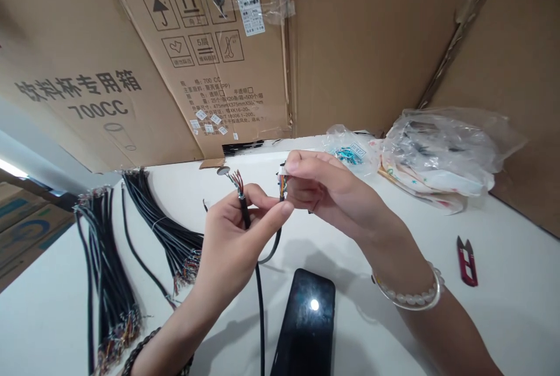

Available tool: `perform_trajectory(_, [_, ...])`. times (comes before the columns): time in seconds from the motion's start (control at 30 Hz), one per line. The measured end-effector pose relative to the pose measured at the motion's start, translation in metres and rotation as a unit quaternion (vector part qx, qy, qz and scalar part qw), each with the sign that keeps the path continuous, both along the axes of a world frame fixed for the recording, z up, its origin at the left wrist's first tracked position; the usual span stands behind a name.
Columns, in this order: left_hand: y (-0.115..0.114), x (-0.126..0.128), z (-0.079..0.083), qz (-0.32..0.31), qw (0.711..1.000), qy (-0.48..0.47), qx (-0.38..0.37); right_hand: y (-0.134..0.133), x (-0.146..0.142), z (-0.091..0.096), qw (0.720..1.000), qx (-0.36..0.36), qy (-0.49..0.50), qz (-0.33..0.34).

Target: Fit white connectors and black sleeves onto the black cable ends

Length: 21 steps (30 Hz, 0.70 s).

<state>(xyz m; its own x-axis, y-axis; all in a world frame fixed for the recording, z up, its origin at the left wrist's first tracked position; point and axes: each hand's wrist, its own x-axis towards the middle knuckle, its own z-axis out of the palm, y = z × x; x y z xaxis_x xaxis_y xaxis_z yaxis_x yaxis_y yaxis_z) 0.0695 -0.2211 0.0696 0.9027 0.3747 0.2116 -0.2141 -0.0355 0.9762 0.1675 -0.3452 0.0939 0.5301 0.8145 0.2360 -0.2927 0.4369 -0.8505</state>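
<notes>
The left hand point(231, 242) and right hand point(324, 189) pinched narrowly above a white table point(516, 317).

The left gripped a black cable point(244, 213) just below its fanned coloured wires; the right held a second cable end point(282, 186) beside it. Bundled black cables point(105, 265), a black smartphone point(304, 323), red thread snips point(466, 262) and plastic bags point(441, 148) lay about, before a printed cardboard carton point(219, 44).

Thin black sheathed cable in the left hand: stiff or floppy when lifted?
Likely floppy: the thin black sheathed cable drops from the left hand, seemingly slack. Probably light, being so thin. The fanned coloured wires at its stripped end should bend easily.
</notes>
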Motion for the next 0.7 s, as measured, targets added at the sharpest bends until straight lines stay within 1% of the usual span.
perform_trajectory(0.1, [0.001, 0.001, 0.0, -0.017, 0.999, 0.014, -0.022, 0.001, 0.001, 0.0, 0.999, 0.012, 0.024, 0.042])
perform_trajectory(0.2, [0.003, 0.001, 0.0, -0.039, 0.998, 0.021, -0.039, 0.0, 0.004, -0.002, 0.997, 0.022, -0.001, 0.074])
perform_trajectory(0.3, [0.004, 0.001, 0.0, -0.059, 0.998, 0.015, -0.021, -0.003, 0.007, -0.003, 0.994, 0.029, -0.045, 0.095])
perform_trajectory(0.4, [0.005, 0.001, 0.002, -0.077, 0.997, 0.013, 0.017, -0.01, 0.011, -0.003, 0.99, 0.023, -0.091, 0.107])
perform_trajectory(0.5, [0.005, 0.003, 0.003, -0.127, 0.991, 0.01, 0.03, -0.018, 0.015, -0.002, 0.986, 0.011, -0.119, 0.115])
perform_trajectory(0.6, [0.006, 0.006, 0.004, -0.194, 0.981, 0.02, -0.002, -0.024, 0.02, -0.003, 0.984, 0.013, -0.135, 0.117])
perform_trajectory(0.7, [0.005, 0.008, 0.004, -0.239, 0.968, 0.054, -0.046, -0.024, 0.025, -0.006, 0.981, 0.021, -0.144, 0.13])
